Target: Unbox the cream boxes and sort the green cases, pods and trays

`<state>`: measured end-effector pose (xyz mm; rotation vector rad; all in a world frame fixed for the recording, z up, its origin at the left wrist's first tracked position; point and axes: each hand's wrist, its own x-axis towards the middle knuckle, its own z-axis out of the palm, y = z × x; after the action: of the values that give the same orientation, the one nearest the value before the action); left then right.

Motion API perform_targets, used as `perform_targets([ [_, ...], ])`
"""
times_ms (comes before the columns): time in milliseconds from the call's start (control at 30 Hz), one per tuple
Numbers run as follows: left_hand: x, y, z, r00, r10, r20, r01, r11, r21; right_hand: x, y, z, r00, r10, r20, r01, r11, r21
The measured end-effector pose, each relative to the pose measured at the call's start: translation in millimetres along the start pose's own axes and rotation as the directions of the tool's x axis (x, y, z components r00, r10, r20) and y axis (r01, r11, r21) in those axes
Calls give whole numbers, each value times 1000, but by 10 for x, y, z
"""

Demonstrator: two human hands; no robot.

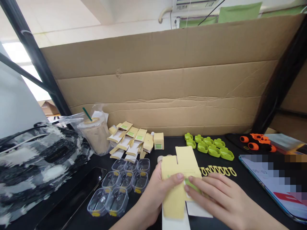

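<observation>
A pale yellow folding carton [174, 198], partly unfolded with flaps sticking out, is between my two hands above the front of the table. My left hand [155, 193] grips its left side, thumb across the front and the other fingers hidden behind. The fingers of my right hand [217, 195] are together and press on the right panel, beside a green printed patch; its thumb is hidden. Beyond my right hand lie several yellow ring-shaped pieces [222, 170], and behind them several small lime-green trays [214, 151]. Several clear plastic cups [117, 202] with yellow marks stand left of my left hand.
Flat cartons [133, 139] lie piled at the back beside a standing carton [158, 141]. A bagged drink cup [96, 135], dark phone [74, 198] and checkered cloth [35, 172] are left. An orange toy car [260, 140] and lit phone [268, 185] are right. Cardboard [163, 80] walls the back.
</observation>
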<state>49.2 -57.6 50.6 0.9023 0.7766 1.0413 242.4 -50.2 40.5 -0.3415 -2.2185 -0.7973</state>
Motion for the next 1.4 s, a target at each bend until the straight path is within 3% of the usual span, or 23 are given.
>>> perform_targets([
  [100,-12,53,-34,991,50,-122,-40,996,85,-70,26,-8,999,40,22,-39,999,-36],
  [167,-57,144,-76,947,281,-153,-233,934,272,-128,62,-5,995,104,10,-103,991,-83],
  [200,-91,196,-95,904,422,-71,-361,842,402,-154,83,2,990,140,3,-139,986,-97],
  [233,-127,244,-106,849,522,81,-482,705,520,-175,105,14,985,170,-2,-169,980,-101],
  [267,-162,281,-109,793,549,265,-580,544,607,-192,125,31,981,193,-6,-192,977,-96],
  [333,-213,309,-84,709,449,544,-680,232,695,-209,152,72,976,216,-10,-216,974,-74],
  [400,-233,282,-38,708,331,624,-662,6,749,-206,159,108,973,229,-25,-231,971,-69],
  [500,-231,253,-15,741,302,600,-580,-164,798,-173,149,118,973,230,-26,-232,968,-92],
  [600,-219,415,-143,707,443,552,-516,-211,830,-132,147,81,978,206,-36,-208,974,-85],
  [667,-192,658,-316,627,595,503,-445,-256,858,-110,149,51,976,206,-73,-210,975,-66],
  [767,-88,1128,-643,494,753,435,-177,-403,898,-78,141,20,973,209,-95,-213,977,-35],
  [800,-37,1278,-756,474,780,409,-62,-433,899,-65,135,14,975,203,-92,-206,978,-21],
  [900,129,1615,-1069,492,817,300,202,-443,874,-25,112,-2,980,183,-81,-182,983,17],
  [1000,255,1740,-1307,539,805,246,260,-437,861,5,94,-21,979,182,-87,-180,983,37],
  [1100,319,1716,-1458,602,778,178,300,-427,853,21,77,-43,980,181,-86,-178,983,47],
  [1300,326,1591,-1509,639,768,35,390,-363,846,65,52,-69,984,164,-77,-155,982,108],
  [1400,292,1575,-1444,639,769,2,412,-345,843,77,61,-57,985,172,23,-174,974,144],
])
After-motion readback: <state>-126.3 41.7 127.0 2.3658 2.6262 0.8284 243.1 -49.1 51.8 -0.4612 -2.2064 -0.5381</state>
